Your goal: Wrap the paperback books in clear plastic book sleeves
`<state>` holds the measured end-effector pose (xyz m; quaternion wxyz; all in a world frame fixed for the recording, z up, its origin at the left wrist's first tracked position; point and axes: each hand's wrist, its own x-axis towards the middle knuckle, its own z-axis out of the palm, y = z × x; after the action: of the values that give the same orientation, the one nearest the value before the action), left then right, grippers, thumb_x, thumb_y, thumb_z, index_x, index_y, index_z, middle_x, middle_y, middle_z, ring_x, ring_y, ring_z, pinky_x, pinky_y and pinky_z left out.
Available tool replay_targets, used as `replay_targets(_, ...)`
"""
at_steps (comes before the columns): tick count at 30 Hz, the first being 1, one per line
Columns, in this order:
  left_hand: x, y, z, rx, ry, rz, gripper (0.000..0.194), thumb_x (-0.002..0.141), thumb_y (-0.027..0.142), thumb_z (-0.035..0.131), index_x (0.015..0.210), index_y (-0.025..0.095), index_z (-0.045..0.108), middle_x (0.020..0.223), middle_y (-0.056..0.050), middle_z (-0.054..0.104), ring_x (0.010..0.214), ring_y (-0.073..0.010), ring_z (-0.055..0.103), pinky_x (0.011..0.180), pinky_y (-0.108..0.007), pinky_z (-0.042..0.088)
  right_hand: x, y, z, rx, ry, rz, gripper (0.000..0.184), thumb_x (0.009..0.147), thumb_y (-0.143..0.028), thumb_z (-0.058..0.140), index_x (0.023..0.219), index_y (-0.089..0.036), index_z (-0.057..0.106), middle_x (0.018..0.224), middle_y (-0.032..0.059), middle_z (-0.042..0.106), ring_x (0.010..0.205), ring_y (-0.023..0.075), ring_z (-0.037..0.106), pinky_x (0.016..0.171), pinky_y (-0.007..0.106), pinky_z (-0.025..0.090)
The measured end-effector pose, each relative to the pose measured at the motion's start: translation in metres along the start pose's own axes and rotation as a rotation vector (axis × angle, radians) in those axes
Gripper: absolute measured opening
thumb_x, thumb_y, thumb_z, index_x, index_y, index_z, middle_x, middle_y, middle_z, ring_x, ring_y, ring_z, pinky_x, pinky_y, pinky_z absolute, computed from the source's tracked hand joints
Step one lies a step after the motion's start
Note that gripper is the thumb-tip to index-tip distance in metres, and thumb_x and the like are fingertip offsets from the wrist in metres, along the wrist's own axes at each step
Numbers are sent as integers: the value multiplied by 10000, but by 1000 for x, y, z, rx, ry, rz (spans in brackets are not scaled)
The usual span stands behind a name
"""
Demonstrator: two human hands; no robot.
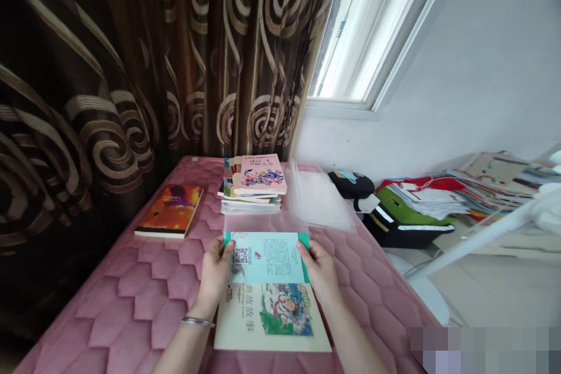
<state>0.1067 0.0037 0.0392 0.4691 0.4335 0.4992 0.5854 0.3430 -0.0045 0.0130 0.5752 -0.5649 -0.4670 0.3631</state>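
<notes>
My left hand and right hand pinch storybook at ten and two o'clock, probably fitting clear plastic cover; next move needs squared edges.

"Colours on your feed?"
"I see a pink riddle book; behind it, a brown curtain with tan swirls."
"In front of it?"
"I get a pale-blue back cover edged in green, a cream storybook, and pink hexagon-patterned mattress."
</notes>
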Motion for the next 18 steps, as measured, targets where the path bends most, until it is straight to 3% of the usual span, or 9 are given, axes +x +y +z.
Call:
replay_targets(9,-1,-4,0,32,-1,-3,433,722,539,658,932,163,608,807,-50,709,745,-192,650,648,-275,495,-2,-3,1,8,20,-8,390,741,-584,651,755,-194,626,671,7,619,630,181,541,557,269,433)
replay_targets(18,-1,-6,1,48,16,15,437,739,543,637,947,159,603,807,-57,695,738,-191,636,624,-276,477,-2,-7,-1,82,30,53,420,667,-609,700,713,-198,625,647,2,621,608,179,534,547,266,434)
